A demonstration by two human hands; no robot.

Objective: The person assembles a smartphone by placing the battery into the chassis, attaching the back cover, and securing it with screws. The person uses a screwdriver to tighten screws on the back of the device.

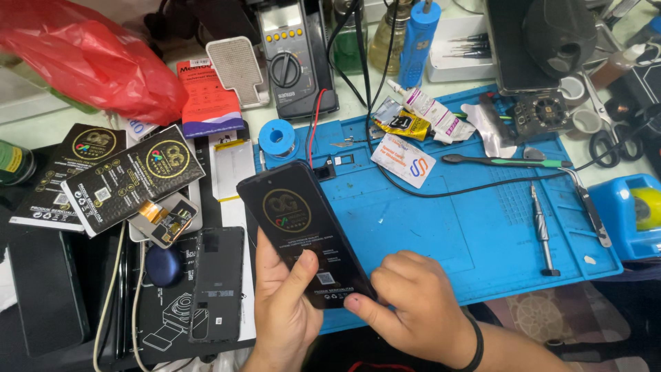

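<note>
Left hand (282,303) grasping black screen panel (303,231), held tilted above blue mat (441,227) edge; right hand (406,310) fingers pinching lower corner; best peel film slowly, panel steady, off desk clutter

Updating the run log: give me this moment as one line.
left hand: grips black phone screen panel, thumb on face | right hand: thumb at panel's lower edge | under: blue work mat | nearby: screwdriver, tweezers

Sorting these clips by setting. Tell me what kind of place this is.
Most likely a phone repair bench: a blue repair mat with a screwdriver, a multimeter, and both hands, left hand and right hand, holding a phone screen.
</note>
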